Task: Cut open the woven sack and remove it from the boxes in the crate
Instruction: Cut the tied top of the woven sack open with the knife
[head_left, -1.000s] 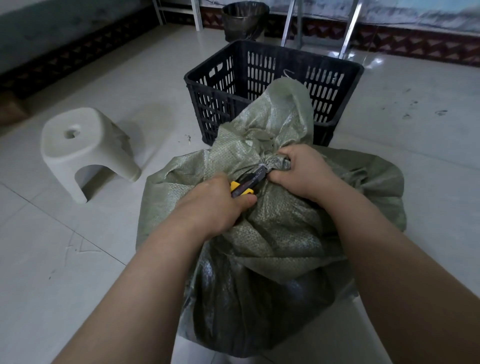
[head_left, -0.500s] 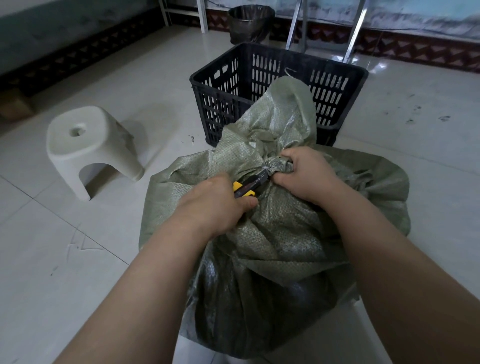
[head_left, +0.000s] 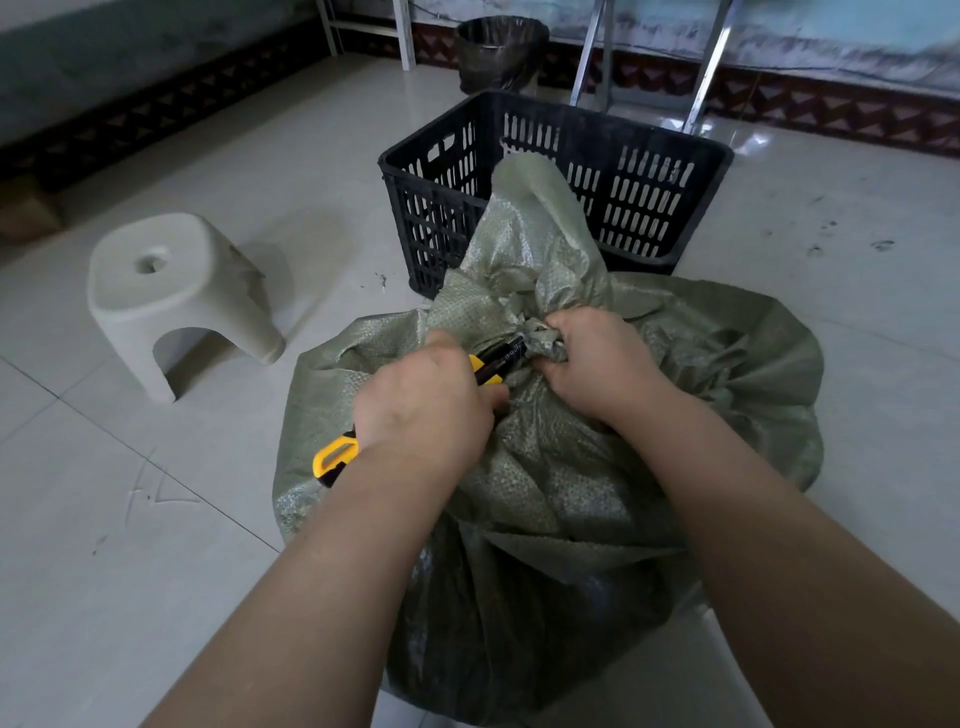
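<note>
Left hand (head_left: 426, 410) tight around yellow-black knife (head_left: 501, 358), print illegible; right hand (head_left: 602, 364) around neck of sack (head_left: 571, 478).

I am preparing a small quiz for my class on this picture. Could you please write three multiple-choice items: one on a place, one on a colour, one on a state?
1. Seen from the person, where is the stool?
A. left of the sack
B. right of it
C. on top of it

2. What colour is the crate?
A. white
B. black
C. red

3. What does the right hand do?
A. lies open and flat
B. grips the sack's bunched neck
C. hangs free

Key:
1 A, the stool stands apart from the sack, on its left.
2 B, its slotted walls are black.
3 B, its fingers curl round the neck, while the left hand holds the knife.
</note>
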